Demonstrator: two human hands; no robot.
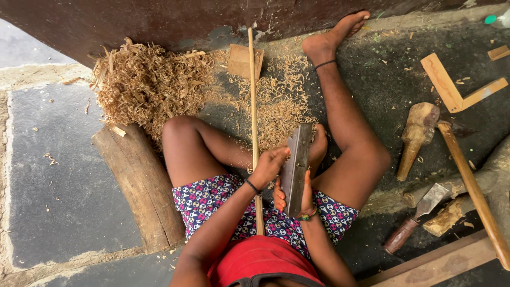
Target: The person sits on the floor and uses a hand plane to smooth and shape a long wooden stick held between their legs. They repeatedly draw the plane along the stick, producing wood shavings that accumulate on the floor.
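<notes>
Both hands meet at a dark hand plane (295, 167), lying lengthwise just right of the thin wooden stick (254, 127). Left hand (269, 166) wraps fingers over the plane's upper edge; right hand (294, 199) cups its near end, nearer the body.

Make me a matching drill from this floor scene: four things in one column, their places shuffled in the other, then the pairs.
1. hand plane
2. wood shavings
3. chisel
4. log

a. heaped by the wall, upper left
b. held in both hands
c. on the floor by the person's left thigh
d. on the floor at lower right, beside the mallet

Pairs: 1-b, 2-a, 3-d, 4-c

The left hand and right hand grip the plane.
</notes>
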